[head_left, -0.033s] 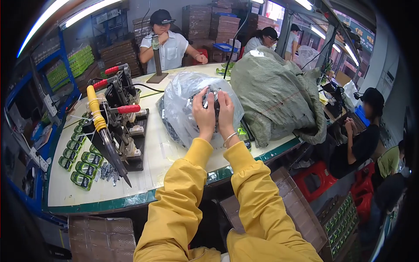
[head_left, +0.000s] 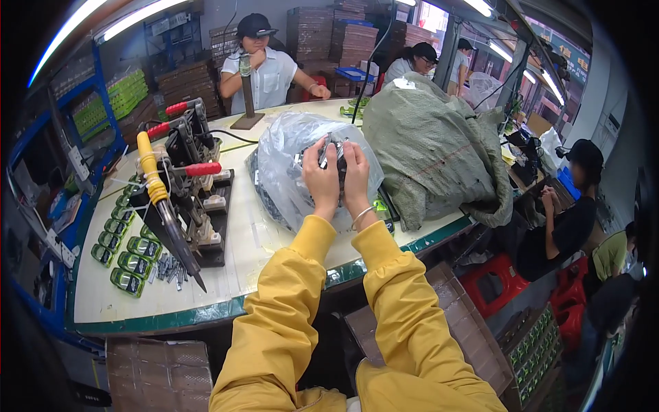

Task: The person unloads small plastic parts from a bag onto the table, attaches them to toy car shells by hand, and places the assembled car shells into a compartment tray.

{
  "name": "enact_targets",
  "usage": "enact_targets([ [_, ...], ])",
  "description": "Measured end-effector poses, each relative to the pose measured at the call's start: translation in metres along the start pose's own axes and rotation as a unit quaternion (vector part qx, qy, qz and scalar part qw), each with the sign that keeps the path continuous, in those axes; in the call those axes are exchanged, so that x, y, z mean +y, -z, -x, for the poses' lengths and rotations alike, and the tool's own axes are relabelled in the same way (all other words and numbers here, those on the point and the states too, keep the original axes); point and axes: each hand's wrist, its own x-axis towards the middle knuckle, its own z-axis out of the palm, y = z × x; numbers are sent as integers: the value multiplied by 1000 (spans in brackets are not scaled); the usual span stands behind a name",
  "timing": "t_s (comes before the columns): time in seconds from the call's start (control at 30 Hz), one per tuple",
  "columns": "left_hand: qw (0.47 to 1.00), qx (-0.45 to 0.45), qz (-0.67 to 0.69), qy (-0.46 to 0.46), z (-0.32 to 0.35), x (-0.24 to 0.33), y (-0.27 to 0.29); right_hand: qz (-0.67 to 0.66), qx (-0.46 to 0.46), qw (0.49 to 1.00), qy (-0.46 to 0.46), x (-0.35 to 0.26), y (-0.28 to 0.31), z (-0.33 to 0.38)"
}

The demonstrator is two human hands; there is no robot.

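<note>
A clear plastic bag (head_left: 278,161), bulging with small shiny metal pieces, stands open on the table in front of me. My left hand (head_left: 320,180) and my right hand (head_left: 355,180) reach into its mouth from either side. Their fingers curl round a clump of metal pieces (head_left: 334,152) between them. The exact shape of these pieces is too small to tell. A bracelet is on my right wrist. Right beside the bag leans a large green-grey woven sack (head_left: 432,151); a green-and-black item (head_left: 383,214) lies partly hidden between the two.
Left of the bag stand toggle-clamp fixtures (head_left: 202,199) with red handles, and a yellow-handled tool (head_left: 152,172). Rows of green-and-clear cases (head_left: 127,281) and loose metal pieces (head_left: 170,268) lie nearby. A person (head_left: 261,75) sits across the table. Brown trays (head_left: 161,374) are below its edge.
Both hands stay in the bag's mouth, almost in place. The metal pieces between the fingers show slightly more now.
</note>
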Motion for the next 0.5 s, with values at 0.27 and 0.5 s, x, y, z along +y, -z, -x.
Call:
enact_targets([
  [0.27,998,45,-18,-48,15,8,3,-4,12,1000,18,3,9,13],
  [0.5,996,68,-17,-47,17,37,7,-81,-9,997,-6,-26,8,18],
])
